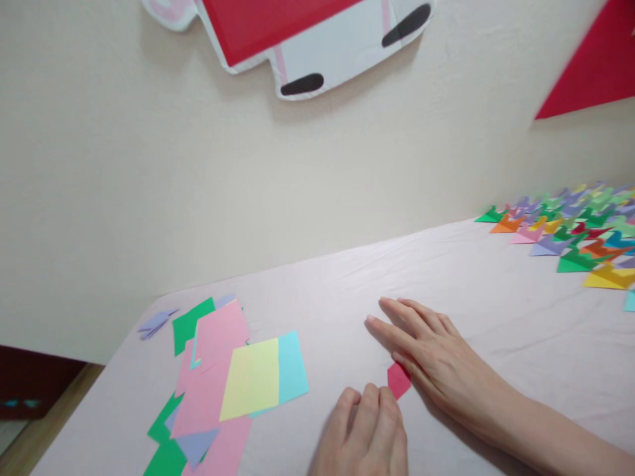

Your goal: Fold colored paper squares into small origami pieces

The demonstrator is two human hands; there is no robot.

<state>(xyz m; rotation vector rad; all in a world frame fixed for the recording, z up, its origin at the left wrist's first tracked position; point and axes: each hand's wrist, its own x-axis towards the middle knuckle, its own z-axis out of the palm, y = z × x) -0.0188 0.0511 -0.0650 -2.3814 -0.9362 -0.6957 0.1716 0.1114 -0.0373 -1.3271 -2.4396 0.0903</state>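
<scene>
A small piece of folded red paper (398, 381) lies flat on the cloth-covered table between my two hands. Over its right edge rests my right hand (436, 357), palm down, with fingers stretched out and the thumb side touching the paper. My left hand (370, 433) is curled at the paper's lower left edge, its fingers bent and close together. The left thumb and fingertips are hidden beneath the knuckles; the paper's near corner runs up to them.
Loose paper sheets overlap on the left, including a pink sheet (208, 377), a yellow sheet (251, 380) and a green sheet (191, 325). A folded purple piece (156, 322) lies beyond. Rows of folded paper birds (578, 258) stand at right. Behind is a wall (317, 185).
</scene>
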